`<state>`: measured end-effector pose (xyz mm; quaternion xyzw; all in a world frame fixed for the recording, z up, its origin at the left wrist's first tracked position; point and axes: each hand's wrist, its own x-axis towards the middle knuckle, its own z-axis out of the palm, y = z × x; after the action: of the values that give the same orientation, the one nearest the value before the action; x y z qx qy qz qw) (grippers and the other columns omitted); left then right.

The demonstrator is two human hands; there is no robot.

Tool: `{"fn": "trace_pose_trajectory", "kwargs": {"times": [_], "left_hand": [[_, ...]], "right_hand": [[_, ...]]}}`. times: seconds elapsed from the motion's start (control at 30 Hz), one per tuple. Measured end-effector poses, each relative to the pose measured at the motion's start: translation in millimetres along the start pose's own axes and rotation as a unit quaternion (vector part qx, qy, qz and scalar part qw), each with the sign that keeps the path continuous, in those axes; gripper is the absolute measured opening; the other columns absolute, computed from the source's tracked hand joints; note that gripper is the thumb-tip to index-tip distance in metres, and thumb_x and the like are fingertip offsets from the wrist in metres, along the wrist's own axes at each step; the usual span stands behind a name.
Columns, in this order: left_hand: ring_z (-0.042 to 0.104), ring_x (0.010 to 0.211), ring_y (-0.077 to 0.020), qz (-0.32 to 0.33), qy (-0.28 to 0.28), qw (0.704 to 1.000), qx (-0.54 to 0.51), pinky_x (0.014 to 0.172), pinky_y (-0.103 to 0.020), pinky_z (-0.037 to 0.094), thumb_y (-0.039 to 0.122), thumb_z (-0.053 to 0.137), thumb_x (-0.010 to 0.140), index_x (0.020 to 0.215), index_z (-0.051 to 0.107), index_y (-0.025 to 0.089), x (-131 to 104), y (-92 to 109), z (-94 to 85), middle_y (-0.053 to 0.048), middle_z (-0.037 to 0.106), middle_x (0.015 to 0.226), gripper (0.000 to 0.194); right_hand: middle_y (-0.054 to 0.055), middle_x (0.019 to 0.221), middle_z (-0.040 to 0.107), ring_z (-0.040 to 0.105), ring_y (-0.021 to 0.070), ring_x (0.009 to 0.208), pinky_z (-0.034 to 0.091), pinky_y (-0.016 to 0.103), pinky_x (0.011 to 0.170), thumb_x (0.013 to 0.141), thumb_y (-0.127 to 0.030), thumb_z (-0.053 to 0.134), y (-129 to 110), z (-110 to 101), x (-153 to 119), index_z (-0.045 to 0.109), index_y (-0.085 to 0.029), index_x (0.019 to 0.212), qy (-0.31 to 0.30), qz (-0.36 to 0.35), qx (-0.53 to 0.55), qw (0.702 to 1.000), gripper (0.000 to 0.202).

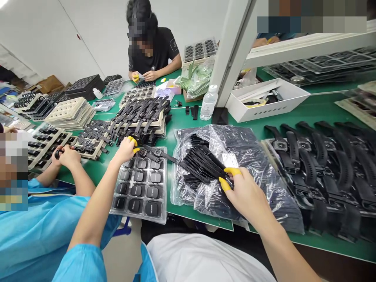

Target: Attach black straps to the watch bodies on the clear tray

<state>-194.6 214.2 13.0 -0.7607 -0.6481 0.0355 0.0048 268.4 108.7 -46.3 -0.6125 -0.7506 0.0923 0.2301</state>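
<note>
My left hand [129, 149], yellow covers on its fingertips, is closed at the end of black watch straps [152, 152], above the top of a clear tray [162, 196] of dark square watch heads. My right hand [239, 184], also with yellow fingertip covers, pinches the end of a bunch of black straps [202, 160] that fans out over an open plastic bag [235, 141]. More straps show through the bag's clear film. Beyond my left hand lies a tangled pile of black straps [141, 113] on stacked trays.
At the right are rows of strapped watches [311, 168]. A bottle [209, 102] and a white box [267, 103] stand behind the bag. A co-worker's hands [67, 156] work at the left; another person [152, 51] sits across the green table [188, 213].
</note>
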Motion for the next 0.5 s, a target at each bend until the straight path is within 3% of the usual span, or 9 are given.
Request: {"fn": "trace_pose_trajectory", "kwargs": {"times": [0.1, 0.23, 0.5], "left_hand": [[0.049, 0.122, -0.0359, -0.029, 0.013, 0.999, 0.023, 0.104, -0.05, 0.043, 0.026, 0.05, 0.1, 0.11, 0.065, 0.013, -20.4, -2.1, 0.7, -0.021, 0.06, 0.121, 0.022], [0.056, 0.114, -0.036, -0.038, -0.033, 0.998, 0.032, 0.096, -0.048, 0.048, 0.019, 0.058, 0.092, 0.11, 0.068, 0.014, -36.3, -6.9, 3.6, -0.019, 0.065, 0.116, 0.022], [0.058, 0.12, -0.0371, -0.06, -0.028, 0.998, 0.0, 0.101, -0.049, 0.048, 0.019, 0.059, 0.091, 0.093, 0.069, 0.015, -31.6, -7.7, 2.7, -0.02, 0.07, 0.108, 0.011]], "right_hand": [[0.014, 0.108, 0.065, 0.066, 0.0301, 0.093, 0.05, 0.039, 0.066, 0.098, -0.031, 0.049, 1.5, -2.1, -1.2, 0.063, -0.019, 0.111, 0.0, -0.02, 0.003, 1.0, 0.022], [0.014, 0.108, 0.067, 0.067, 0.0312, 0.093, 0.051, 0.041, 0.069, 0.098, -0.032, 0.05, -0.3, -1.1, -0.9, 0.064, -0.02, 0.113, -0.017, -0.034, -0.022, 0.999, 0.024], [0.012, 0.107, 0.066, 0.068, 0.0278, 0.084, 0.045, 0.037, 0.062, 0.096, -0.037, 0.051, -2.9, 4.8, 0.2, 0.06, -0.02, 0.104, -0.041, 0.034, -0.03, 0.998, 0.021]]}}
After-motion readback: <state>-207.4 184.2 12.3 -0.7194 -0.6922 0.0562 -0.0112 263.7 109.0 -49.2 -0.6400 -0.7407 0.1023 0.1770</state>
